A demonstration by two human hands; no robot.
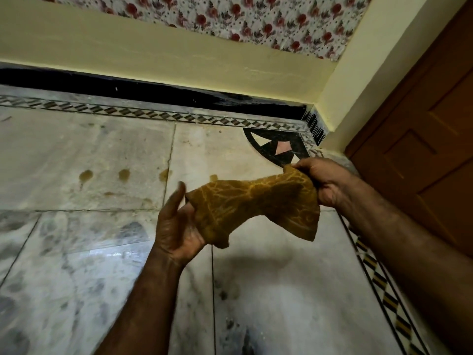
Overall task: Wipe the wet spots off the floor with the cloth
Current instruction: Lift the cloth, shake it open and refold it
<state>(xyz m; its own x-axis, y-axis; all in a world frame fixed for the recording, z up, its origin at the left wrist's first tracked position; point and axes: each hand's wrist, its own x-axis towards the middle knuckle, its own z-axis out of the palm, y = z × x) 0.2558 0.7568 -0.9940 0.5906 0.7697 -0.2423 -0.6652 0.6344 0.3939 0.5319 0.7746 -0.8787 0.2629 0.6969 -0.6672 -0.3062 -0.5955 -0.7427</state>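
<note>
1. Nearest: pale marble floor [281, 303], grey-veined, with a shadow under the arms. Both forearms reach in from the near edge.
2. Left hand [176, 226]: palm turned up toward the camera, visible fingers straight. One end of the cloth lies across the palm. Cannot tell whether the thumb pinches it, since the fabric hides it.
3. Cloth [256, 208]: mustard-yellow with a lighter vein pattern. It is held in the air above the floor, spanning both hands, narrowed at the middle, corners drooping.
4. Right hand [325, 180]: fingers curled tight round the far end of the cloth, gripping it.
5. Wet spots [124, 174]: a row of brownish drops on the slab beyond the left hand, left of the cloth. One sits on a tile joint.
6. Corner inlay [276, 147]: black quarter-circle with pink and white triangles, in the floor's far right corner.
7. Diamond-pattern border [153, 114] runs along the floor's far edge.
8. Black skirting [153, 92], then cream wall [153, 52], then floral wallpaper [230, 14].
9. Brown panelled door [422, 124] at the right.
</note>
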